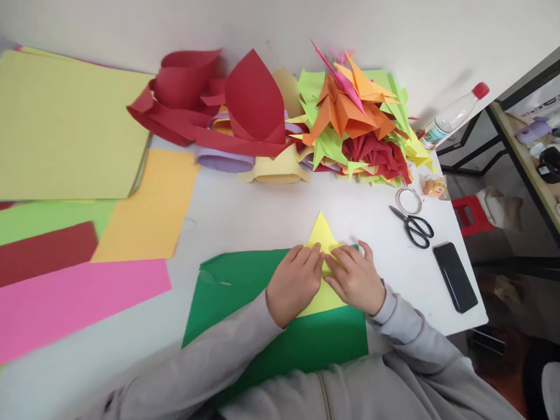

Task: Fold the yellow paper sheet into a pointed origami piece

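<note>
A folded yellow paper [322,233] with a pointed tip lies on a green sheet [245,280] at the middle of the white table [245,216]. My left hand [294,284] and my right hand [356,278] both press down on the yellow paper, fingertips meeting at its centre fold. The fingers of each hand are held together and pinch the paper. Grey sleeves cover both forearms.
A heap of folded paper figures [354,116] and curled red strips [210,105] sits at the back. Large coloured sheets [65,128] lie on the left. Scissors [413,226], a tape ring [409,200] and a black phone [455,277] lie right. A plastic bottle [455,114] rests at the table's far right corner.
</note>
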Demonstrator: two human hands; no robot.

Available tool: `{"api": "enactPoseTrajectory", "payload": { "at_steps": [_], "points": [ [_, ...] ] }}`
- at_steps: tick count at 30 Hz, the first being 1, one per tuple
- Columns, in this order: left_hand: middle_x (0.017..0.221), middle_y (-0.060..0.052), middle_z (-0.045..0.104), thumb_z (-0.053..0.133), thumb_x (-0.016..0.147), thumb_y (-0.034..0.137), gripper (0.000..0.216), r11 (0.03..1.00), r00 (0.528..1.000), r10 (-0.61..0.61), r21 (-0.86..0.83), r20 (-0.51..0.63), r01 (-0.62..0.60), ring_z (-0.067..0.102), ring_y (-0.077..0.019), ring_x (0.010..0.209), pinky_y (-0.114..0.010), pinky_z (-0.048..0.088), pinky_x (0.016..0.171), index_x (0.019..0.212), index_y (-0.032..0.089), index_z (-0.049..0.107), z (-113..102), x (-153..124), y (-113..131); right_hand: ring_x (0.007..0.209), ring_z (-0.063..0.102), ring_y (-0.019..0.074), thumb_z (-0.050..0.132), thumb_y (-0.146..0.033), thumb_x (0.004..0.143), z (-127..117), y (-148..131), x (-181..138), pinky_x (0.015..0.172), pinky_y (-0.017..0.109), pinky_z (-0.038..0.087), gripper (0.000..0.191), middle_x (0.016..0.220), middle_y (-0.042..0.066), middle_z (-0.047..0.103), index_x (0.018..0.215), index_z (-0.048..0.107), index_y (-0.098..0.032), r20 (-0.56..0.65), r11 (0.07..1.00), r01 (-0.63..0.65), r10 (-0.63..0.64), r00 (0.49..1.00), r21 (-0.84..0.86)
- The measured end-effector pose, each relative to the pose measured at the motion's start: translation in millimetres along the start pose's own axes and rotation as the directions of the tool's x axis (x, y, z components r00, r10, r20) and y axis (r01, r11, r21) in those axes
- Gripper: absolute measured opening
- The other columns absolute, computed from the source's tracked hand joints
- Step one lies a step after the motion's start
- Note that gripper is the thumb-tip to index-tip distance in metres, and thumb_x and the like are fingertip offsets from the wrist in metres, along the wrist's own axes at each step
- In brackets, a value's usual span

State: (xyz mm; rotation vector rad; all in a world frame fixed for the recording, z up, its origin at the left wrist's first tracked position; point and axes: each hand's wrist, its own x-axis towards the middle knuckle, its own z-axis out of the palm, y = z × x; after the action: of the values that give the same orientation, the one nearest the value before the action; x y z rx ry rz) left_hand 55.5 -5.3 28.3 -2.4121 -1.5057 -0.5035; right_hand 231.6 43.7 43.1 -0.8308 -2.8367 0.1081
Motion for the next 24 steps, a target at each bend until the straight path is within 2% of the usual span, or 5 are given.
{"api": "enactPoseTrajectory", "payload": {
  "at_steps": [3, 8, 15, 19, 24],
  "points": [
    [0.104, -0.018, 0.071, 0.042, 0.091, 0.006, 0.03, 0.997, 0.998, 0.056, 0.062, -0.017, -0.055, 0.064, -0.0234, 0.088, -0.04, 0.049, 0.093, 0.099, 0.005, 0.071, -1, 1, -1, 0.105, 0.056, 0.0252, 0.046, -0.029, 0.098, 0, -2, 4, 0.109, 0.056, 0.02, 0.027, 0.101, 0.008, 0.069, 0.113, 0.065, -0.017, -0.056, 0.999, -0.005, 0.003, 0.998, -0.045],
    [0.106, -0.019, 0.071, 0.042, 0.092, 0.005, 0.031, 0.995, 0.996, 0.083, 0.059, -0.029, -0.081, 0.065, -0.022, 0.088, -0.041, 0.047, 0.1, 0.096, 0.005, 0.072, -3, -2, -5, 0.097, 0.057, 0.0222, 0.046, -0.021, 0.096, 0, 3, 12, 0.109, 0.054, 0.022, 0.025, 0.081, 0.003, 0.067, 0.086, 0.069, -0.02, -0.109, 0.999, 0.005, -0.01, 0.994, -0.049],
    [0.117, -0.012, 0.07, 0.04, 0.088, 0.002, 0.037, 0.997, 0.999, 0.036, -0.069, -0.008, -0.036, 0.063, -0.0232, 0.1, -0.043, 0.047, 0.099, 0.098, 0.013, 0.074, -2, -17, -19, 0.101, 0.058, 0.0198, 0.049, -0.02, 0.094, 2, 16, 9, 0.11, 0.051, 0.022, 0.023, 0.094, 0.002, 0.07, 0.082, 0.069, -0.021, -0.142, 0.997, 0.035, -0.026, 0.99, 0.063],
    [0.117, -0.006, 0.071, 0.043, 0.083, 0.0, 0.042, 0.99, 1.0, -0.026, -0.138, -0.002, 0.025, 0.061, -0.0248, 0.104, -0.049, 0.042, 0.103, 0.105, 0.02, 0.073, -6, -29, -27, 0.112, 0.055, 0.0206, 0.05, -0.02, 0.093, 4, 23, 3, 0.11, 0.049, 0.024, 0.021, 0.104, 0.003, 0.07, 0.091, 0.071, -0.023, -0.134, 0.994, 0.039, -0.025, 0.991, 0.103],
    [0.118, -0.003, 0.071, 0.043, 0.083, 0.001, 0.041, 0.993, 0.999, -0.047, -0.108, 0.004, 0.047, 0.06, -0.0261, 0.108, -0.052, 0.037, 0.105, 0.104, 0.022, 0.072, -12, -38, -32, 0.115, 0.055, 0.0203, 0.048, -0.02, 0.094, 4, 30, -4, 0.109, 0.048, 0.025, 0.024, 0.111, 0.003, 0.071, 0.094, 0.071, -0.024, -0.149, 0.991, 0.033, -0.013, 0.989, 0.13]
  ]
}}
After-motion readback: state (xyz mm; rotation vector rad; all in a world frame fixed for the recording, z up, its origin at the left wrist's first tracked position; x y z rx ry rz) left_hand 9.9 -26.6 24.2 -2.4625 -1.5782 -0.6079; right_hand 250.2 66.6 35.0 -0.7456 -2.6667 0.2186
